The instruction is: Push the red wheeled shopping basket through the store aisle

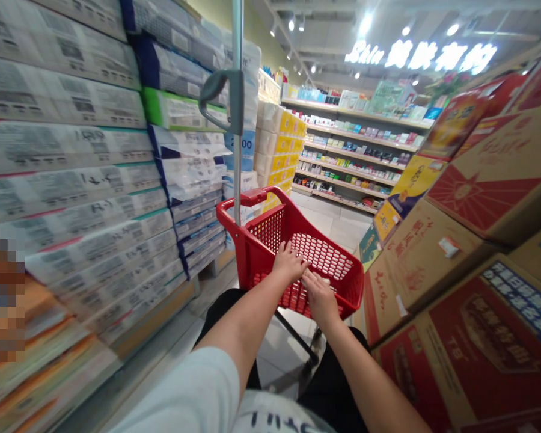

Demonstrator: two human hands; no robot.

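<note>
A red plastic shopping basket cart (pixel 352 272) with perforated walls stands right in front of me. My left hand (pixel 290 263) is over its near side, palm down and open, fingers spread. Close beside it, my right hand (pixel 319 293) is also open with its fingers stretched out, their tips near the left hand's fingers. Neither hand shows anything held. Whether the palms rest on the basket's near rim, I cannot tell. From the cart's left side rises a metal pole (pixel 237 168) with a grey handle loop (pixel 225 102).
Stacked wrapped packs (pixel 72 144) line the left side, with yellow-and-white packs (pixel 282 144) farther along. Large cardboard cartons (pixel 478 337) rise close on the right. Shelves of small boxed goods (pixel 356 141) stand ahead beyond the tiled floor (pixel 331 219).
</note>
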